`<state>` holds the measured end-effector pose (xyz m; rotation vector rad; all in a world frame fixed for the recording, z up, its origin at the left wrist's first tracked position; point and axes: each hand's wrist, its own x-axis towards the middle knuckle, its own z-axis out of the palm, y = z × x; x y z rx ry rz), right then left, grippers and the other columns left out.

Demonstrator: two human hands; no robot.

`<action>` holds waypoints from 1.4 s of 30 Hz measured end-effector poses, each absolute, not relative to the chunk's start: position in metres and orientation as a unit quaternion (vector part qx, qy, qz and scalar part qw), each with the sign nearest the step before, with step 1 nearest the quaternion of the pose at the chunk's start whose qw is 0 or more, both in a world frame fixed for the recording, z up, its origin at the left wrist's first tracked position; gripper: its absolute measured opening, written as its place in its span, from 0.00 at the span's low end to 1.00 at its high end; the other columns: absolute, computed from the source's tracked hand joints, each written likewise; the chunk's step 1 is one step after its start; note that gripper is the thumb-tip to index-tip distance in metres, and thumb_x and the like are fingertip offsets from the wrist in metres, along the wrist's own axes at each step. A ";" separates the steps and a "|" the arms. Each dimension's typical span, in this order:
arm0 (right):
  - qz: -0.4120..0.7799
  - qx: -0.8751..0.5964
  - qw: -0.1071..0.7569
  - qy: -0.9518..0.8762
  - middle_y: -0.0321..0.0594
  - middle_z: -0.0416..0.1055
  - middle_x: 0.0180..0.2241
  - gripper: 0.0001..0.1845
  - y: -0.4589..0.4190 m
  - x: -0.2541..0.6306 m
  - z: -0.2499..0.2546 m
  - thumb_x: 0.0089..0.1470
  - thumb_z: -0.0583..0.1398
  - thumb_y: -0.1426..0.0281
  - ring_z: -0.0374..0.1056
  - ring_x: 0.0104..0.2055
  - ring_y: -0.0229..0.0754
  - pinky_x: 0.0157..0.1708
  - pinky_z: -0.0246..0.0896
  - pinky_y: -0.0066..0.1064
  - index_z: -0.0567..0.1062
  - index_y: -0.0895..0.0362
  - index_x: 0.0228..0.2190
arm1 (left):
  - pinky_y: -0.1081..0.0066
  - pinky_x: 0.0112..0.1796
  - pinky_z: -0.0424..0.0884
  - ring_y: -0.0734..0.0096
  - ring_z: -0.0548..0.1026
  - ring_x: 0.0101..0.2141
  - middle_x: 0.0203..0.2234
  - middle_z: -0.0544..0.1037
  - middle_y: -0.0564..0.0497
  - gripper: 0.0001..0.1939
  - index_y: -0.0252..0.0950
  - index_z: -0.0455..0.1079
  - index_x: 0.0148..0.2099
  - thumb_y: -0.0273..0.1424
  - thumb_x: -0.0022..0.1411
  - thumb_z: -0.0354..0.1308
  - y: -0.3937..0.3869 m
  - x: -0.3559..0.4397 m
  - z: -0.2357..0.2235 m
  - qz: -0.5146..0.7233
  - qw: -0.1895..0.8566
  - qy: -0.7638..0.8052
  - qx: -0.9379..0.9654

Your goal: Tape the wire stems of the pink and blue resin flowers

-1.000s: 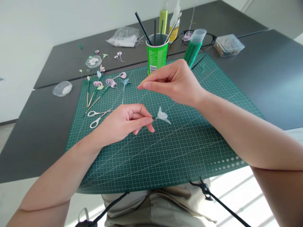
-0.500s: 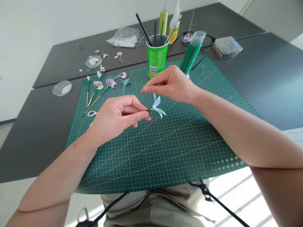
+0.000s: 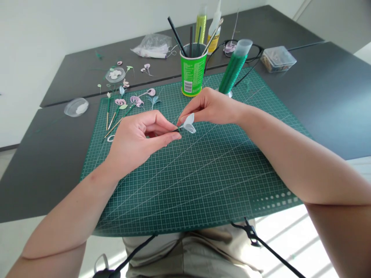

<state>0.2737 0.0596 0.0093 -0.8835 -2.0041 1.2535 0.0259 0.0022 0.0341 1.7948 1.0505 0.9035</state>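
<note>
My left hand (image 3: 139, 135) is closed in a pinch around the dark stem of a small pale blue artificial flower (image 3: 189, 126). Its petals point right, past my fingertips. Just behind the flower's base, my right hand (image 3: 216, 106) has thumb and forefinger pressed together beside the stem; anything between them is too fine to make out. Both hands are above a green cutting mat (image 3: 203, 185). Left of them lie finished-looking stems with pink-purple flowers (image 3: 136, 101) and a small blue leaf sprig (image 3: 154, 101).
A green paper cup (image 3: 193, 75) with sticks stands behind my hands. Beside it are a tube of green thread (image 3: 234, 67), glasses (image 3: 256, 50), a glue bottle (image 3: 213, 34) and a clear box (image 3: 278, 58). Shallow dishes (image 3: 75, 107) and a plastic bag (image 3: 153, 44) lie on the dark table.
My right hand has come down to the flower's base, close to my left fingertips. The flower has turned, so its petals now angle upward and to the right.
</note>
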 end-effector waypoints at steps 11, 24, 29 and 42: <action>0.406 -0.341 0.298 -0.794 0.34 0.77 0.23 0.11 0.061 0.274 0.006 0.56 0.72 0.62 0.65 0.27 0.35 0.29 0.59 0.30 0.87 0.58 0.31 | 0.72 0.24 0.76 0.67 0.83 0.26 0.26 0.85 0.53 0.08 0.41 0.80 0.33 0.31 0.54 0.77 0.005 0.027 0.033 0.351 0.408 0.444 0.717; 0.329 -0.392 0.433 -0.742 0.37 0.83 0.34 0.09 0.031 0.263 0.031 0.62 0.69 0.63 0.72 0.36 0.41 0.32 0.62 0.33 0.89 0.53 0.38 | 0.70 0.34 0.80 0.67 0.83 0.29 0.28 0.85 0.55 0.05 0.43 0.81 0.33 0.32 0.59 0.74 0.004 0.030 0.028 0.275 0.377 0.428 0.774; 0.337 -0.399 0.412 -0.747 0.40 0.84 0.36 0.08 0.035 0.261 0.027 0.61 0.69 0.64 0.74 0.38 0.43 0.35 0.64 0.34 0.89 0.54 0.37 | 0.71 0.33 0.76 0.69 0.82 0.28 0.28 0.86 0.57 0.05 0.44 0.81 0.33 0.30 0.60 0.73 0.000 0.029 0.029 0.272 0.338 0.421 0.797; 0.452 -0.348 0.306 -0.762 0.31 0.75 0.21 0.08 0.055 0.269 0.009 0.54 0.74 0.65 0.70 0.30 0.37 0.34 0.63 0.31 0.87 0.57 0.32 | 0.66 0.28 0.74 0.68 0.80 0.29 0.28 0.84 0.56 0.07 0.45 0.81 0.32 0.34 0.61 0.75 -0.001 0.029 0.034 0.403 0.258 0.457 0.750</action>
